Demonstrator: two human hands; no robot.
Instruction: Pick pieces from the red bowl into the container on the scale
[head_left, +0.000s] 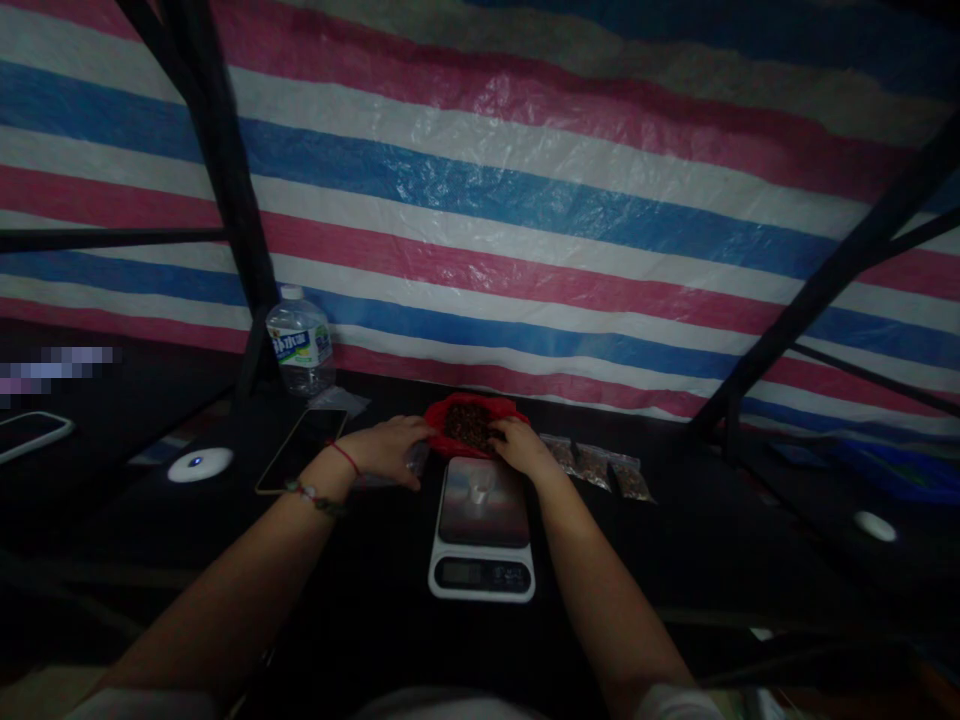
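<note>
Handle the dark brown bits (466,424) gently, low within the red bag (438,414), so none spill onto the scale (484,525). The left hand (394,450) is spread beside the bag; the right hand (519,445) reaches in, its grip hidden. Crumpled and wide open, the bag sits on the surface (697,520) just beyond the scale.

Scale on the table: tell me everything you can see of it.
The scale has a white, plastic-looking body with rounded corners, a reflective, metal-looking plate and, at its near end, a dark panel with a display whose reading I cannot make out. It lies flat on the black table, between the forearms and just in front of the red bag. A small clear shape shows on the plate, perhaps an object, perhaps a reflection. No hand grips it.
</note>
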